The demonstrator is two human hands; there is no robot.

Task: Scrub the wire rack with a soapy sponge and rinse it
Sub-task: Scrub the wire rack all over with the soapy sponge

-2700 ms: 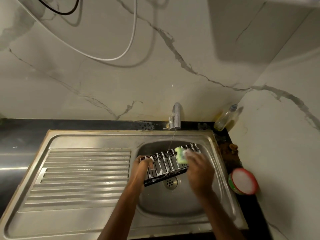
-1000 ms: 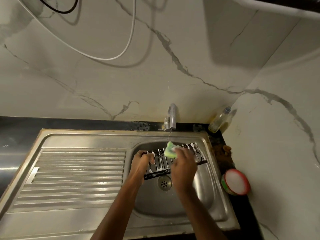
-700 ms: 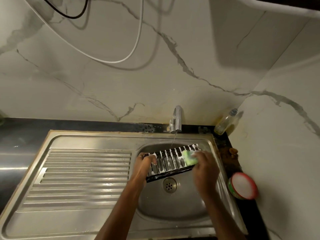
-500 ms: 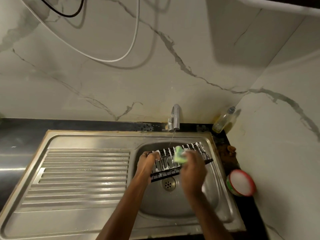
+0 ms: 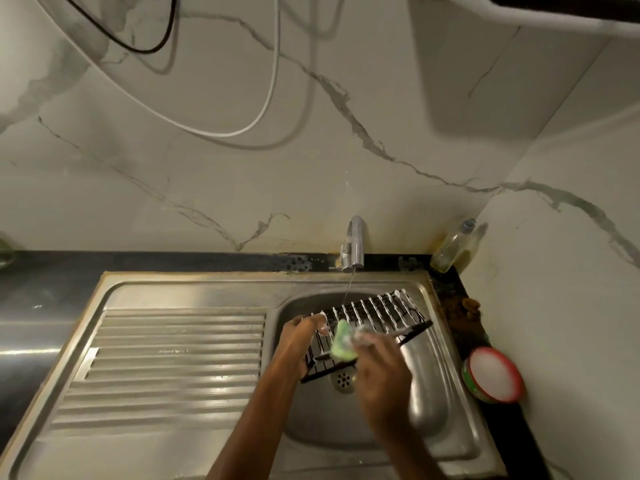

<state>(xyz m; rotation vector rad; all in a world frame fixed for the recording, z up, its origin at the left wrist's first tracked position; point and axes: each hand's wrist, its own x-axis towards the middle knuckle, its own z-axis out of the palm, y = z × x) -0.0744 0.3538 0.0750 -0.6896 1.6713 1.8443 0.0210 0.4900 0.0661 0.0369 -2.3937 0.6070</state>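
Steel sink [image 5: 446,403] lies under both hands, and its ribbed draining board [image 5: 173,355] is to the left of the left hand [image 5: 299,337]. Behind the hands a tap [image 5: 355,242] lets a thin stream fall. To the right of the right hand [image 5: 379,372] stands a red-rimmed tub [image 5: 493,374], and farther back a bottle [image 5: 452,247]. The soapy black rack [image 5: 375,315] is tilted over the basin. The left hand grips its left end, and the right hand holds a green sponge [image 5: 343,342] against the wires just beside it.

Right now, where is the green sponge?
In the head view, the green sponge is in the right hand, pressed on the soapy wire rack over the sink, beside the left hand.
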